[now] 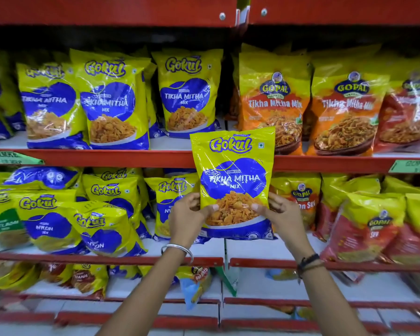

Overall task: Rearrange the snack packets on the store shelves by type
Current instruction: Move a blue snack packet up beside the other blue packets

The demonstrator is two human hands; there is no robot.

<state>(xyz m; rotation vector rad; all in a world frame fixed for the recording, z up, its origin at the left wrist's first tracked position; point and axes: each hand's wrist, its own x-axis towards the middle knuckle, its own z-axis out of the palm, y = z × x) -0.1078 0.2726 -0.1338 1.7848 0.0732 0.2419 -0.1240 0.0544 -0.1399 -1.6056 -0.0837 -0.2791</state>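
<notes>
Gokul Tikha Mitha Mix packet [233, 180], yellow with a blue panel, is held upright in front of the shelving, gripped low on both sides. The left hand [188, 214] clasps its lower left edge, thumb across the front over the printed snack picture, and the right hand [280, 214] clasps the lower right edge the same way. A silver bangle [177, 249] circles the left wrist and dark thread bands [309, 261] circle the right. Above the hands and to the left, matching Gokul Tikha Mitha packets [187, 93] stand in a row on the upper shelf [107, 156]; above and to the right stand orange Gopal Tikha Mitha Mix packets [274, 103]. Left of the left hand, Gokul Nylon Sev packets [49, 221] lean on the middle shelf; right of the right hand sit red Gopal Sev packets [369, 229].
</notes>
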